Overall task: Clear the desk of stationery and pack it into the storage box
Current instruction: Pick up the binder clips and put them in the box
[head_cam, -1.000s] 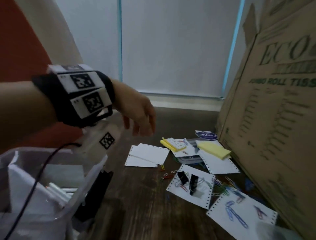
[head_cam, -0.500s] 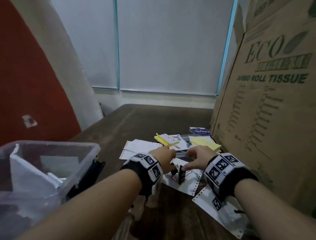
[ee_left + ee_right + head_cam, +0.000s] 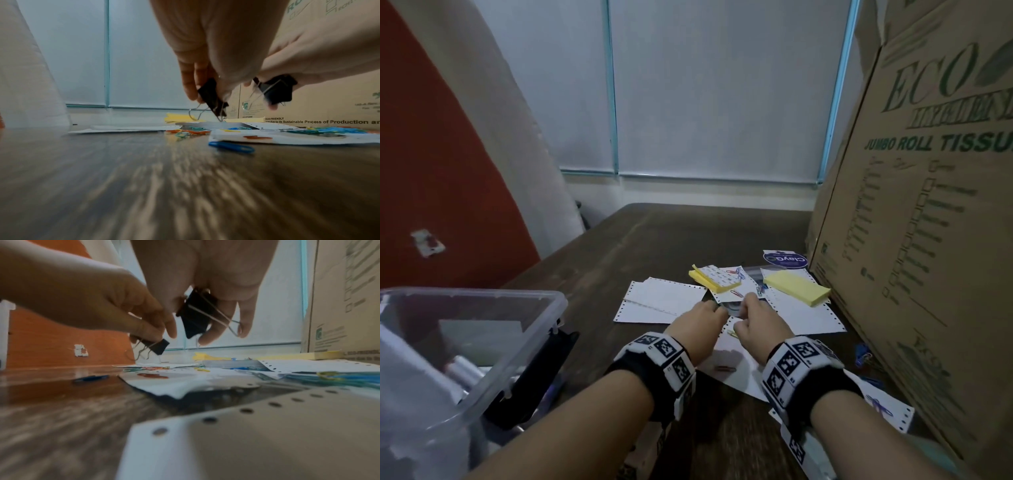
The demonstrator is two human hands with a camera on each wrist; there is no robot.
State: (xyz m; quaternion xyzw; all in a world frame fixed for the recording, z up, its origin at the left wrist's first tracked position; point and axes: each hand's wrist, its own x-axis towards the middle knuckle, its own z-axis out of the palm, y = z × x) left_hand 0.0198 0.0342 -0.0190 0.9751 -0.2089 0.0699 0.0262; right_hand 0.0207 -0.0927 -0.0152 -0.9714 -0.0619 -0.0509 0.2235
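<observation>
On the desk (image 3: 654,240) most stationery is yet to be cleared: sheets (image 3: 661,301), yellow pads (image 3: 796,289) and scattered paperclips (image 3: 231,147). A few items are already held in the clear box (image 3: 482,342) at left. One black binder clip (image 3: 213,97) is pinched by the left hand (image 3: 697,323), another clip (image 3: 195,314) by the right hand (image 3: 758,325), both just above the paper.

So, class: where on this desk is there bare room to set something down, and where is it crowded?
Bare wood lies on the desk between the window wall and the papers, and between the storage box and the left hand. It is crowded by the carton: papers, sticky notes and paper clips.
</observation>
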